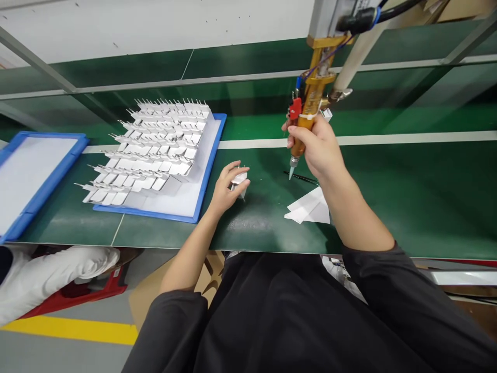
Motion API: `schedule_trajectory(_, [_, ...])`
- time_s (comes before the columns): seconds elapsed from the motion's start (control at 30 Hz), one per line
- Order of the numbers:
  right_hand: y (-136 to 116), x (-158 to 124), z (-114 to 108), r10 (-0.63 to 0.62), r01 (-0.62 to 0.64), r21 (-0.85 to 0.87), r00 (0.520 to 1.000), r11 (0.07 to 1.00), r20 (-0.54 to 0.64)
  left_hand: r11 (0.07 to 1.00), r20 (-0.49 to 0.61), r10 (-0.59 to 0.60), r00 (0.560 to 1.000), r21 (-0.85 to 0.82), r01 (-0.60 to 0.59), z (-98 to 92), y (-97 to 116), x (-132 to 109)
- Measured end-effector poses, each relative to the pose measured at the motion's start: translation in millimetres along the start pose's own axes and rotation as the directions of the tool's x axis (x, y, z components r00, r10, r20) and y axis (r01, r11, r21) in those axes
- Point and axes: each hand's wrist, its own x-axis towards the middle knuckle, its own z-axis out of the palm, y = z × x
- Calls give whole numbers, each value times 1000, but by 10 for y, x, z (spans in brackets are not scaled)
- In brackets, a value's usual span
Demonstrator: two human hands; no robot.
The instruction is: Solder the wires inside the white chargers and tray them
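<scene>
My right hand [320,147] is wrapped round the lower body of a yellow glue dispenser [310,106], which hangs from an overhead arm. Its pale nozzle tip points down over the green bench, above a pair of dark tweezers [305,178]. To the left, the fingers of my left hand [227,189] close round a small white part [239,180] standing on the bench. The nozzle is apart from that part. White folded paper [310,206] lies below the tweezers, near my right forearm.
Left of my hands, a blue-rimmed tray [198,202] carries several rows of white parts [155,150] with thin pins. Another blue-rimmed tray [50,181] lies at the far left. A person's white-clad leg [50,274] shows beside a red stool [112,282]. Cables hang near the dispenser.
</scene>
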Motion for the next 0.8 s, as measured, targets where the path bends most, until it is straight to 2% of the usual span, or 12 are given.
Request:
schedule_trajectory(0.1, [62, 105, 278, -27, 27, -2, 998, 1000, -48, 991, -168, -131, 977, -40, 126, 22, -71, -68])
schedule_trajectory(0.23, [84, 165, 591, -80, 81, 24, 995, 996, -57, 969, -220, -248, 943, -59, 241, -5, -123, -229])
schedule_trajectory(0.3, [65, 130, 718, -114, 116, 40, 993, 993, -40, 968, -205, -241, 949, 21, 251, 30, -99, -294])
schedule_trajectory(0.4, [28, 11, 860, -162, 162, 16, 987, 987, -6, 961, -84, -190, 978, 189, 203, 163, -35, -299])
schedule_trajectory(0.5, [-6, -126, 941, -186, 187, -46, 982, 981, 31, 928, -1, -207, 978, 316, 197, 277, 11, -230])
schedule_trajectory(0.57, [-32, -196, 968, -178, 181, -65, 983, 981, 50, 920, 44, -246, 968, 327, 219, 279, 20, -203])
schedule_trajectory(0.67, [-82, -260, 981, -149, 152, -57, 987, 987, 53, 928, 115, -271, 956, 294, 228, 183, 15, -236])
schedule_trajectory(0.8, [-137, -290, 975, -144, 147, -62, 988, 987, 48, 940, -2, -244, 970, 246, 237, 86, 13, -310])
